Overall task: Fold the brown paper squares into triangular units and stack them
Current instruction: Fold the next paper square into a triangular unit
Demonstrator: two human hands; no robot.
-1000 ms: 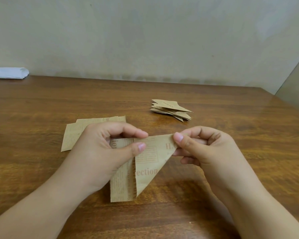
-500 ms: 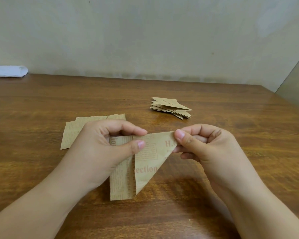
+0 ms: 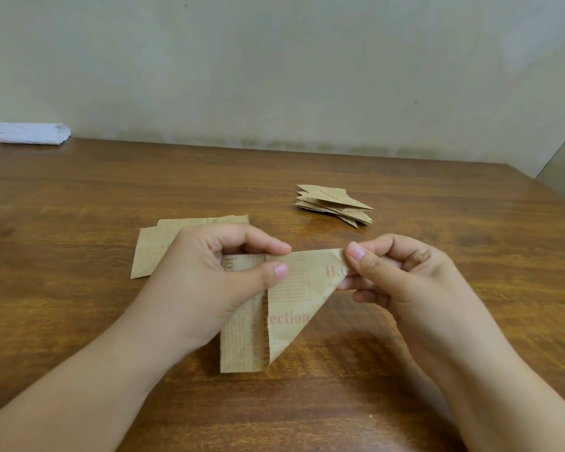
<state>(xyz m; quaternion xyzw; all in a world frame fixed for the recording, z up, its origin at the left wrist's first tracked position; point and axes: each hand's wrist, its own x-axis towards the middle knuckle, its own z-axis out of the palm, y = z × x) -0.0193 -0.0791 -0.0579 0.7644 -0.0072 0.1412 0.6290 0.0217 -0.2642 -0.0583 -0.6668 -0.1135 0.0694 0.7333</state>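
I hold a brown printed paper piece point(image 3: 287, 308) above the wooden table point(image 3: 79, 197), partly folded, its right half turned down into a triangle. My left hand point(image 3: 216, 282) pinches it at the top middle between thumb and forefinger. My right hand point(image 3: 402, 282) pinches the triangle's upper right corner. A stack of folded triangular units point(image 3: 335, 203) lies on the table behind my right hand. Flat unfolded brown sheets point(image 3: 154, 249) lie behind my left hand, which partly hides them.
A white folded cloth or packet point(image 3: 31, 133) lies at the table's far left corner against the wall. The wall point(image 3: 274, 76) runs along the table's back edge, and another surface closes in at the far right.
The view has shifted slightly. Both hands keep the same grip on the paper, with the right thumb sitting a little closer over the corner.
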